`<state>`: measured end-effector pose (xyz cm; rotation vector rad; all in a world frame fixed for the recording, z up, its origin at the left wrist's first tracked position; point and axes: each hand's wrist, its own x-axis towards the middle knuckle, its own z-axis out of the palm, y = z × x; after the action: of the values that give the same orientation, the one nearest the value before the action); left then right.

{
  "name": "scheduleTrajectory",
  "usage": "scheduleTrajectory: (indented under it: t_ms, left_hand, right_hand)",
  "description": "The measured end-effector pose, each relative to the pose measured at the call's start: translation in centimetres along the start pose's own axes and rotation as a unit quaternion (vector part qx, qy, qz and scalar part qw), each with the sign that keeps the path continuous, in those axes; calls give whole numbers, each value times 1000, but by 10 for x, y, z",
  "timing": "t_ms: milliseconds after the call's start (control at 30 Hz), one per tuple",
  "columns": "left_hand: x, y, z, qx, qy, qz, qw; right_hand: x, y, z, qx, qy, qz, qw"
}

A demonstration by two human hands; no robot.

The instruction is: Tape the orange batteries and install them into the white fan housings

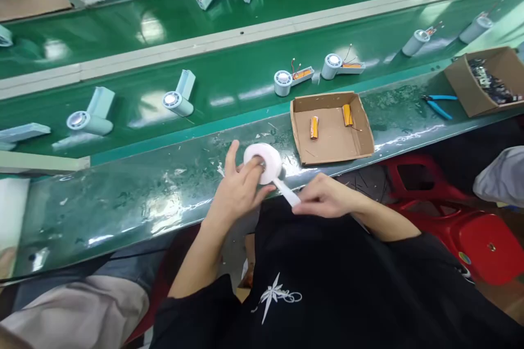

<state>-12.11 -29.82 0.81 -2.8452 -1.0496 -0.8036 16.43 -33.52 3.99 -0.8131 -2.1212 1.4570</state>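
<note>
The left hand [239, 188] was closed around a roll of white tape [264, 162], fingers hooked over its rim and into the core, pinning it against the near edge of the green worktop [123, 202], probably so it would not spin away. The right hand [323, 196] had thumb and fingertips pinched shut on the free end of the tape strip [285, 191], drawn out taut from the roll toward the person's body. So the roll sat inside the left grip, and the strip bridged the short gap between both hands.

Just beyond, toward the far edge of the worktop, lay an open cardboard tray [331, 144] with two orange battery cells [314, 127]. Further right were blue-handled pliers [440, 104] and a cardboard box of small parts [462, 84]. On the belt behind rested pale fan housings [178, 99].
</note>
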Motion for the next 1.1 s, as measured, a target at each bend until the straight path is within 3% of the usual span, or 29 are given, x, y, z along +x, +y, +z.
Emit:
scheduleTrajectory:
  t_ms: [67, 133, 200, 267, 300, 367, 467, 533, 633, 700, 767, 833, 967, 1100]
  left_hand:
    - [-4, -5, -2, 18, 13, -5, 1000]
    - [-11, -7, -1, 30, 32, -26, 999]
    - [-13, -2, 3, 28, 42, -43, 998]
    - [-9, 7, 10, 10, 38, -43, 998]
    - [-5, 12, 13, -1, 32, -40, 999]
    - [4, 20, 19, -18, 21, -30, 999]
    - [14, 28, 24, -23, 16, -12, 1000]
    - [14, 31, 26, -23, 21, -6, 999]
    - [10, 36, 25, -33, 4, -21, 999]
    - [7, 40, 23, -47, -20, -35, 998]
    - [6, 43, 21, -59, -43, -42, 996]
    - [5, 46, 18, -60, -62, -39, 995]
    - [6, 50, 12, -58, -98, -19, 993]
    - [11, 52, 9, -78, -126, -3, 989]
  right_hand:
    - [-12, -4, -13, -19, -87, -24, 996]
    - [-22, -3, -38, -85, -109, 7, 990]
    - [-22, 6, -69, -202, -11, 66, 977]
    - [-9, 23, -99, -340, 104, 107, 928]
    - [0, 33, -111, -403, 122, 119, 899]
    - [22, 53, -131, -481, 69, 130, 864]
    - [45, 70, -145, -475, -34, 126, 870]
    - [46, 68, -146, -398, -13, 113, 911]
    - [30, 48, -131, -167, 108, 69, 978]
    - [14, 30, -111, -13, 146, 41, 988]
    - [-1, 14, -91, 66, 149, 36, 986]
    - [-11, 3, -73, 60, 162, 53, 984]
    - [-19, -7, -59, -100, 184, 96, 973]
    - [-17, -11, -59, -200, 133, 93, 966]
